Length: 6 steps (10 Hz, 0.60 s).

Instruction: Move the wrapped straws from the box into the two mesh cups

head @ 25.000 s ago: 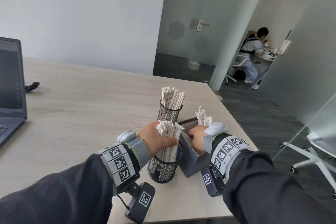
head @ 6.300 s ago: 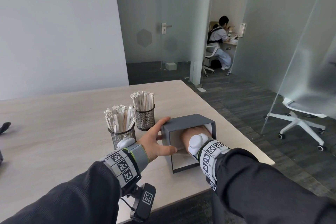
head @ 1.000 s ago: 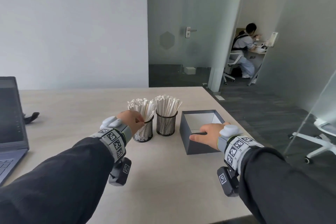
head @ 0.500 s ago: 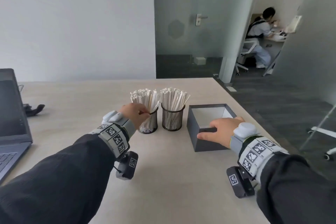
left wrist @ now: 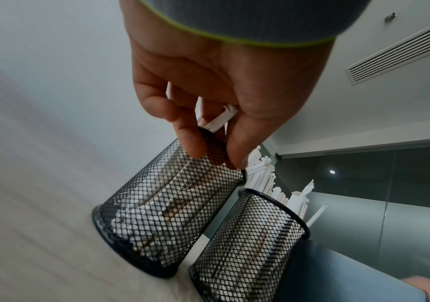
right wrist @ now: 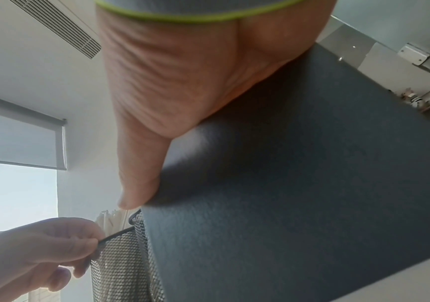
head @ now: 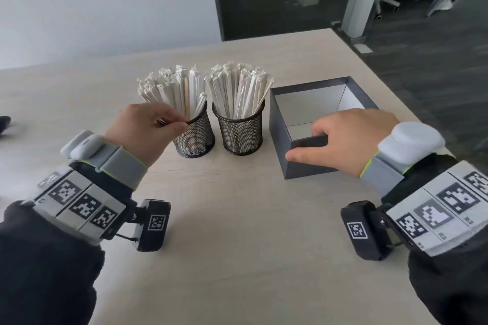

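Left hand (head: 148, 126) pinched rim of left mesh cup (head: 195, 137); right hand (head: 346, 140) gripped near wall of box (head: 303, 166), thumb outside, fingers over edge. Wrapped straws (head: 237, 90) stood upright in both cups, long axis vertical; box, right of cups on surface (head: 237, 219), looked empty. Head view alone showed box interior; left wrist view showed finger and thumb on rim.

Person, two arms: dark sleeves (head: 47, 266); each wrist carries a grey strap edged in yellow-green (head: 121, 166), a rounded white module (head: 412, 140), a white band of square black-and-white coded markers (head: 79, 203), and a black camera block (head: 154, 224) bearing one marker, hung beneath on a bracket.
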Available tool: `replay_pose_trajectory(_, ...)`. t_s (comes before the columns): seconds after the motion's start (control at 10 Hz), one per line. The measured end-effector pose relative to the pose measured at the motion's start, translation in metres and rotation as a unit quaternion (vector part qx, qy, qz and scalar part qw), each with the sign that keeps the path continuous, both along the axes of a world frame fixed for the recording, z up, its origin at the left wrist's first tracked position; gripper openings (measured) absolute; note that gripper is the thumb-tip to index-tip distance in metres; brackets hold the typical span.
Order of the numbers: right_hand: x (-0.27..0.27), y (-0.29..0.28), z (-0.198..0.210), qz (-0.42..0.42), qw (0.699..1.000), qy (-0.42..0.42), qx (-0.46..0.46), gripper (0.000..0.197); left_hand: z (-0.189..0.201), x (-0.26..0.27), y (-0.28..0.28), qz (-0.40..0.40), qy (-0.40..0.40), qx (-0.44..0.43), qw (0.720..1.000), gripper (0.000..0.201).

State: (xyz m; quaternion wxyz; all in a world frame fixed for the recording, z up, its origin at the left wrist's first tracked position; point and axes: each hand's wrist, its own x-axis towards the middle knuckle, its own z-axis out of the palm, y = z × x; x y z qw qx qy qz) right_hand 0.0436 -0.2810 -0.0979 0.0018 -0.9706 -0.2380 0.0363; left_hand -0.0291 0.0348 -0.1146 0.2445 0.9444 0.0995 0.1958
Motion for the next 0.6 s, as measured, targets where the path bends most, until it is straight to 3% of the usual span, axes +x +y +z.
replay_pose_trajectory(0.3,-0.010,0.005,0.004,-0.023,1.000,0.007,-0.010,0.070,0.006,0.000,-0.006,-0.011,0.027,-0.027,0.999,0.005)
replay_pose_trajectory(0.4,-0.020,0.005,0.011,-0.051,0.998,0.021,0.016,0.059,0.019,-0.011,-0.011,-0.015,0.020,-0.068,0.997,0.017)
replay_pose_trajectory(0.6,-0.042,-0.008,0.024,-0.066,0.974,-0.016,0.217,0.038,0.045,-0.048,-0.020,-0.007,-0.018,-0.145,0.989,0.016)
